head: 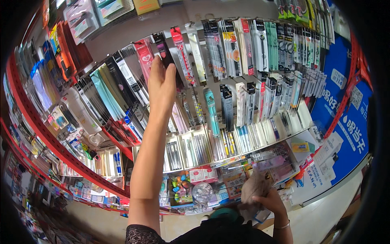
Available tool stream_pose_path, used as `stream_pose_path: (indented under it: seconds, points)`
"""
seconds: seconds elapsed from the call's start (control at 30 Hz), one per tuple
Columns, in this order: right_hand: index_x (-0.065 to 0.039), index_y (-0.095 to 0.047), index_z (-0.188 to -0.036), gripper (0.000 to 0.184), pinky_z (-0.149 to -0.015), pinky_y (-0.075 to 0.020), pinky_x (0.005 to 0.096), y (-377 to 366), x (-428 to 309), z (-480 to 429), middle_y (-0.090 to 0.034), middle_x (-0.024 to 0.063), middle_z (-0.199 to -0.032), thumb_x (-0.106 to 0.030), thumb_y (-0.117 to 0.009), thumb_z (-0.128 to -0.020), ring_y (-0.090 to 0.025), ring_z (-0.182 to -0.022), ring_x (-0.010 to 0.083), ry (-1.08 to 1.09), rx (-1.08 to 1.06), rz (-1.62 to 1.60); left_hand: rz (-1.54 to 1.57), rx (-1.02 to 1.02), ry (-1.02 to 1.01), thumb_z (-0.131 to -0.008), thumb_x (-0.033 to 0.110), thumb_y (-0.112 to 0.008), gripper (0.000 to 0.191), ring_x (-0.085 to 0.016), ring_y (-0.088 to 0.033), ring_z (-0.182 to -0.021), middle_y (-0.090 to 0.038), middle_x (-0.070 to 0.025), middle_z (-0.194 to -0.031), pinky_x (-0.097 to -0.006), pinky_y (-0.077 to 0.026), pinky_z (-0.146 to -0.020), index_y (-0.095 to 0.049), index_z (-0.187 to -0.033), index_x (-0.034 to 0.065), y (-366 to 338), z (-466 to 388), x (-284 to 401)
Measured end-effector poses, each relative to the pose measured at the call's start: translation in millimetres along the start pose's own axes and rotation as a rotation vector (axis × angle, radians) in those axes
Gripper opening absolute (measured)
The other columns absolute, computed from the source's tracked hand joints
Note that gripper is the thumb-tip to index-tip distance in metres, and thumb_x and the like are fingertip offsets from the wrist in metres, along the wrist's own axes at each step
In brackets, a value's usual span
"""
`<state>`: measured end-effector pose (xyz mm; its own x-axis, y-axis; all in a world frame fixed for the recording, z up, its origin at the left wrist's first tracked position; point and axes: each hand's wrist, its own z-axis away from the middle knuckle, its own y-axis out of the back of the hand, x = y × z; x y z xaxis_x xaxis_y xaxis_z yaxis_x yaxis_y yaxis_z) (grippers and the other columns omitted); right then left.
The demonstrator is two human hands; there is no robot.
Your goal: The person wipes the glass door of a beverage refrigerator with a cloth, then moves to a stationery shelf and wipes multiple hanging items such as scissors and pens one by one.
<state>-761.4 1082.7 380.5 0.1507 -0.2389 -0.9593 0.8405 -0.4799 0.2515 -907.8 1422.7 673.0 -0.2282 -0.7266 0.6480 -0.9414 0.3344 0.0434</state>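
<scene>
My left hand (161, 82) is raised to a row of hanging stationery packets. Its fingertips and thumb lie over a black packet (164, 50), beside a pink packet (143, 55). Whether the fingers pinch the black packet or only touch it, I cannot tell. To the right of that hand hang a red-and-white packet (183, 56) and a pale slim packet (197, 56). Low on the right, my right hand (272, 201) grips a bunched grey-brown cloth (256, 187) in front of the lower shelf. A bracelet circles the right wrist.
White compartment trays (195, 149) full of pens run below the hooks. On the lower shelf stand a round clear tub (202, 192) and a box of colourful small items (182, 184). A red perforated upright (61, 146) crosses on the left. A blue printed board (341, 122) stands right.
</scene>
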Motion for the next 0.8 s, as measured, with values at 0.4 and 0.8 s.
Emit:
stream_pose_path:
  seconds: [0.4, 0.8]
  points:
    - [-0.001, -0.068, -0.07, 0.035, -0.056, -0.0495, 0.0342, -18.6, -29.6, 10.6, -0.063, 0.011, -0.061, -0.033, -0.083, -0.07, -0.066, -0.06, 0.0254, 0.166, 0.049, 0.043, 0.187, -0.014, 0.213, -0.086, 0.023, -0.072, 0.034, -0.01, -0.061, -0.075, -0.066, -0.005, -0.09, -0.0261, -0.05, -0.066, -0.061, -0.106, -0.0018, -6.4, -49.5, -65.3]
    - [-0.008, -0.068, -0.066, 0.03, -0.079, -0.0462, 0.0458, 16.8, -148.6, 9.1, -0.065, 0.0085, -0.078, -0.035, -0.08, -0.063, -0.063, -0.082, 0.0297, 0.6, 0.138, 0.862, 0.264, -0.238, 0.208, -0.089, 0.01, -0.068, 0.026, -0.013, -0.066, -0.084, -0.069, -0.0071, -0.095, -0.0278, -0.054, -0.073, -0.058, -0.11, 0.0001, 24.7, -23.0, -36.9]
